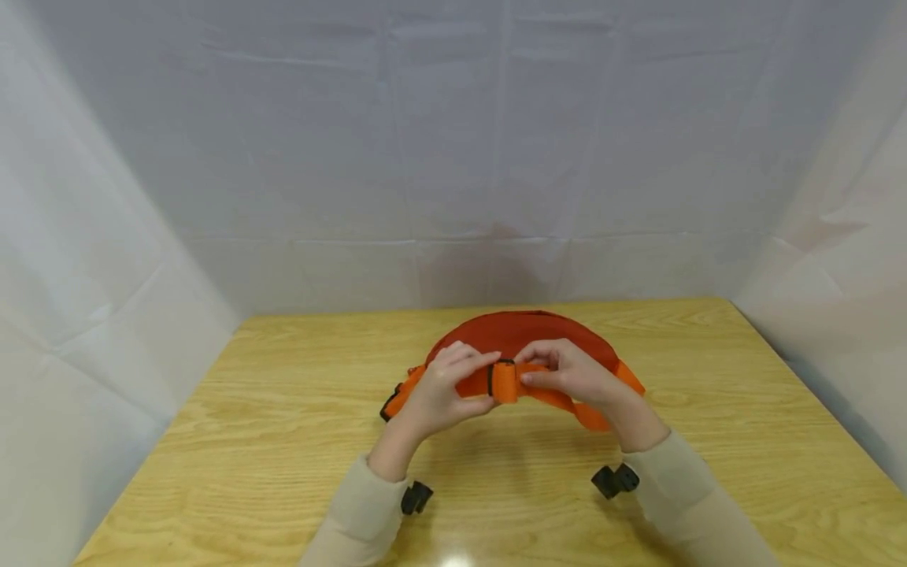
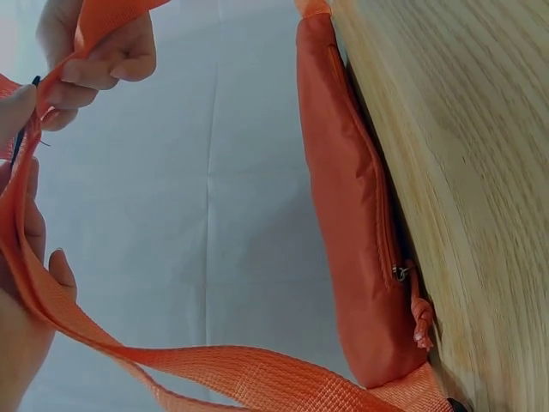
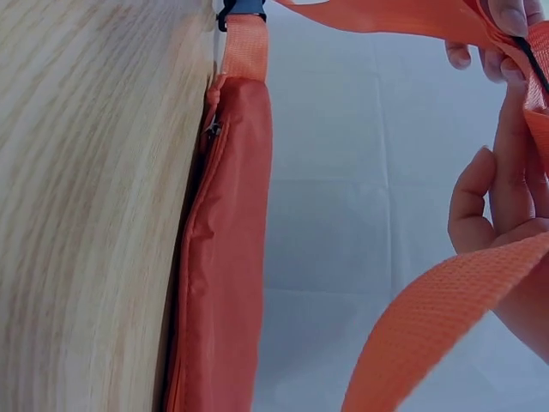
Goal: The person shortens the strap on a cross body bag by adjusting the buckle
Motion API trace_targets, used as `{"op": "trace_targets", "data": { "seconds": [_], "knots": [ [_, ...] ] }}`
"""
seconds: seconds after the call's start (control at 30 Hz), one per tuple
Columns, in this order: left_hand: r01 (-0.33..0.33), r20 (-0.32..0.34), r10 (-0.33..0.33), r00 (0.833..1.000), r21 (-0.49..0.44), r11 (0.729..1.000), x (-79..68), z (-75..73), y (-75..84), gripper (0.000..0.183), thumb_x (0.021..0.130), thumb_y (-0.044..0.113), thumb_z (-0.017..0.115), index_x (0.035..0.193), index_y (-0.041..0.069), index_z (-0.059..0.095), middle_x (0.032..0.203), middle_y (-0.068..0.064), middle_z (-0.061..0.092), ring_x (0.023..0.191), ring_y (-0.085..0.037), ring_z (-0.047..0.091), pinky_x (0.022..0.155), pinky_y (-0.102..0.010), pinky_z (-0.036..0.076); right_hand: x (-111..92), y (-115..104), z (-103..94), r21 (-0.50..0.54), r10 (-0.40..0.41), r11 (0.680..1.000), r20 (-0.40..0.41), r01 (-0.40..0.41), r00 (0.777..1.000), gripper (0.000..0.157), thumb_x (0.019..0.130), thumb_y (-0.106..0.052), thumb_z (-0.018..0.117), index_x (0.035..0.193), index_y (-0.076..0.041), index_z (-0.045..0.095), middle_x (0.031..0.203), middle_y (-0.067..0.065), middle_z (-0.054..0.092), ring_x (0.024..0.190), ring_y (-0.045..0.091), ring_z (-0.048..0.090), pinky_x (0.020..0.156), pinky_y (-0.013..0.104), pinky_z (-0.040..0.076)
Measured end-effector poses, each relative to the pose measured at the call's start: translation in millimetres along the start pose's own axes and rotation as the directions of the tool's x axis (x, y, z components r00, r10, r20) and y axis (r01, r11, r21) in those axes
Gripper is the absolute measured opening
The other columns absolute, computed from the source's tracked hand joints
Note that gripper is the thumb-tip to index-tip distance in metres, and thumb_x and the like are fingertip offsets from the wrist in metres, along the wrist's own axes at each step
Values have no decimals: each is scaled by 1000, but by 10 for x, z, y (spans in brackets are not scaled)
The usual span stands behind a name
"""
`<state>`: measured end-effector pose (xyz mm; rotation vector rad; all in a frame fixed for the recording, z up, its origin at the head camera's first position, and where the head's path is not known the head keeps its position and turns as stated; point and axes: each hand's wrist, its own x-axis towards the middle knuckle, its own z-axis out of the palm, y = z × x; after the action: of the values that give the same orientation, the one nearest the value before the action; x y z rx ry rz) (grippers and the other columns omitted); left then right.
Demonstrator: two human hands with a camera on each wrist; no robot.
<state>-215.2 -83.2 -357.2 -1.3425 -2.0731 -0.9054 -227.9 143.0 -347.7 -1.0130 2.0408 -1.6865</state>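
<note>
A red waist bag point(image 1: 524, 329) rests on the table, its orange strap point(image 1: 546, 396) raised on the near side. My left hand point(image 1: 441, 387) holds the strap beside a black plastic slider point(image 1: 490, 379), index finger above and thumb below. Just to the right, my right hand point(image 1: 572, 372) pinches the strap between thumb and fingers, close to an orange fold at the slider. The left wrist view shows the strap point(image 2: 249, 371) running from the hands down to the bag. A zipper pull point(image 3: 214, 129) with a cord appears in the right wrist view. Fingers partly hide the slider.
The bag lies near the back of the wooden table point(image 1: 269, 441). A black buckle point(image 1: 388, 405) sits at its left end. White sheeting point(image 1: 453, 157) hangs behind and at both sides. Black wrist devices point(image 1: 416, 498) are on both forearms.
</note>
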Motion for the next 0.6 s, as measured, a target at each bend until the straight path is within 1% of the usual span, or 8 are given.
{"op": "trace_targets", "data": {
  "seconds": [0.13,0.27,0.4,0.5,0.6],
  "knots": [
    [10,7,-10,1000,-3,1000,-5,2,7,48,65,8,77,109,-3,60,88,-5,57,81,-15,47,73,-26,41,21,-20,0,-6,11,1000,0,-11,1000,19,87,-10,55,95,8,52,86,14,62,75,17,60,70,29,49],
    [10,13,-10,1000,-2,1000,4,10,21,48,66,7,77,109,-3,60,89,-5,57,81,-15,47,73,-26,41,37,-37,10,-1,1,1000,20,-1,1000,20,87,-12,55,93,6,51,85,14,62,73,17,59,69,29,49],
    [20,8,-20,1000,19,1000,10,17,34,47,66,9,77,109,-3,61,88,-5,57,80,-15,47,73,-27,40,36,-33,21,26,5,1000,5,-5,1000,20,87,-13,57,92,6,50,84,14,61,72,17,59,69,29,49],
    [29,-4,-28,1000,35,999,3,20,24,47,66,9,77,108,-4,61,87,-5,57,80,-15,47,72,-27,40,17,-23,17,27,-3,1000,-21,4,1000,18,85,-10,59,95,4,53,89,11,60,75,17,58,70,29,49],
    [31,-18,-30,999,43,999,-7,13,6,49,66,9,77,110,-4,60,86,-5,56,80,-15,47,70,-26,40,-16,-13,-3,34,-21,999,-19,21,1000,21,83,-7,61,102,-1,57,100,8,59,85,17,57,73,31,48]
  ]
}}
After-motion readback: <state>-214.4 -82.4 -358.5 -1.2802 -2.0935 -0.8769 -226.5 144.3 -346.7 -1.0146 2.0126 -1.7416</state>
